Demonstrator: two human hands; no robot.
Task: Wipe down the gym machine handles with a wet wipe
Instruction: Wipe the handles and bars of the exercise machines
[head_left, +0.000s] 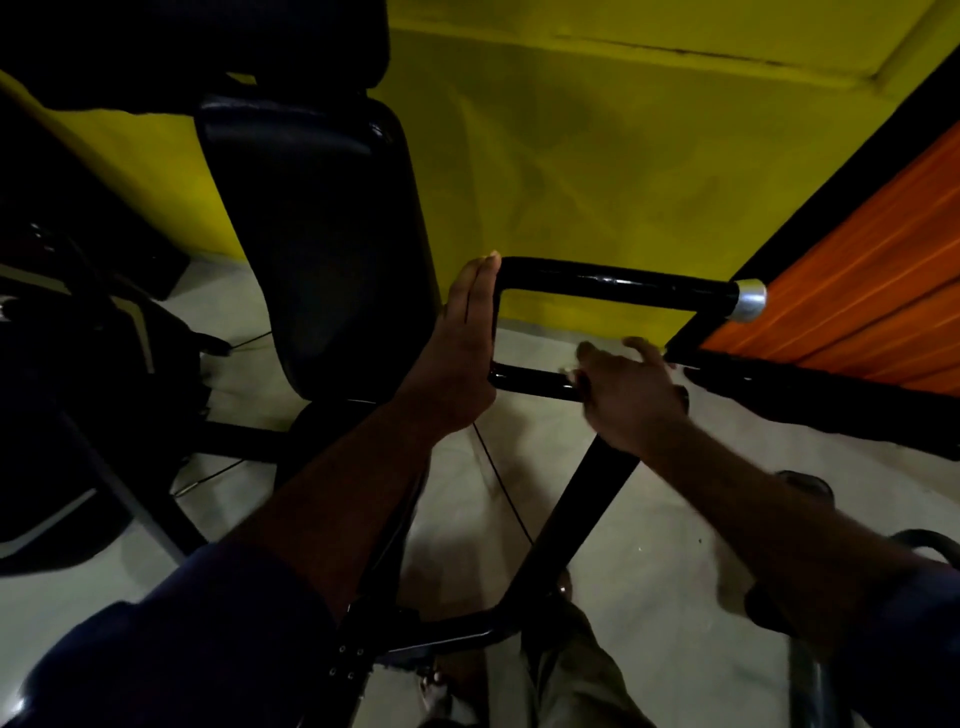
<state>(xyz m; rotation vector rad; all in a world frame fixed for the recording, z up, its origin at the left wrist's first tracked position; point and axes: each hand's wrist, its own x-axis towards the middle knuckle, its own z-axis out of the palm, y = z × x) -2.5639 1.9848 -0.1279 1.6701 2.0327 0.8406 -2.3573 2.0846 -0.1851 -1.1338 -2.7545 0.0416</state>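
Wall (597, 156): yellow, fills the upper field. Floor (649, 519): pale grey, dim light.

Pad (322, 234): black, upright, left of centre, standing in front of the wall.

Panel (857, 270): orange, ribbed, black-framed, at the right edge.

Your sleeves (182, 649): dark, low in the frame. Both forearms are bare and reach up toward the middle.

Handle (613, 283): a black tube bent into a sideways U just right of the pad. The upper bar runs right and the lower bar runs below it, parallel. They are joined by a short upright stretch on the left. A black post (576, 519) slants down from under the lower bar toward your legs.

Your left hand (462, 353): flat, fingers straight and together. It is pressed edge-on against the upright stretch of the handle, fingertips up at the top bend. It holds nothing.

Your right hand (628, 395): lies over the lower bar, right of the left hand and apart from it. The fingers are loosely bent and raised above the bar. It is motion-blurred, so you cannot tell whether it closes on anything.

Cap (748, 300): silver, on the free right end of the upper bar, next to the panel's frame.

Cable (498, 483): thin, dark, trailing across the floor between your forearms.

Wipe (568, 370): only a small white sliver shows. It sits on the lower bar at your right thumb, and the rest is hidden under the hand.
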